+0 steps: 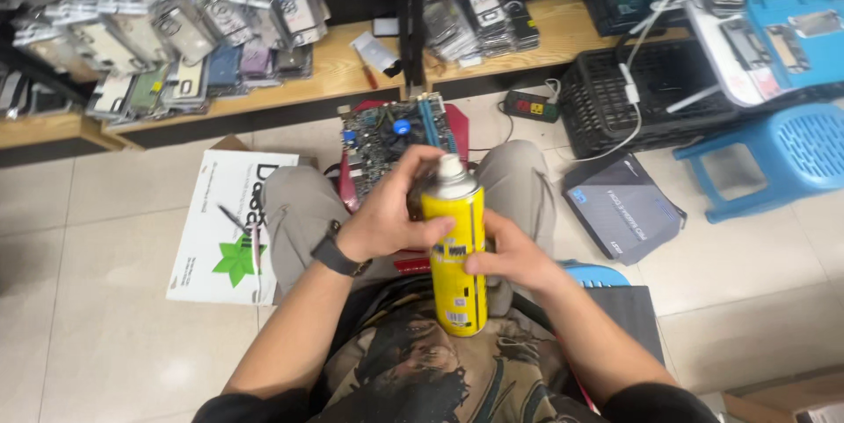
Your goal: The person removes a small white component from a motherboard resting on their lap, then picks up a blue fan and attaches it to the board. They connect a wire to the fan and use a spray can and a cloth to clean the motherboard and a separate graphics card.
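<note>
Item, far left: phone cases (158, 45) in clear packets, stacked on a wooden shelf (343, 62). Item: a white box (215, 229) with a green leaf mark, flat on the tiled floor (97, 300) beside our left knee. Item: our left hand (387, 216), a dark watch (338, 256) at the wrist, curled around the upper part of a yellow spray can (455, 251), fingers reaching up toward its white cap (450, 168). Item: the can itself, held over our lap between both hands, long axis near upright, cap end pointing up and slightly away from us, base toward our chest. Both hands touched it; the left sat higher and nearer the nozzle. Item: a circuit board (396, 133) on a red stool (457, 120), just beyond the can, between our knees. Item: our right hand (510, 256), closed round the can's lower half from the right side. Item: a black crate (615, 98), a dark flat box (620, 207), and a blue stool (774, 155), far right.
</note>
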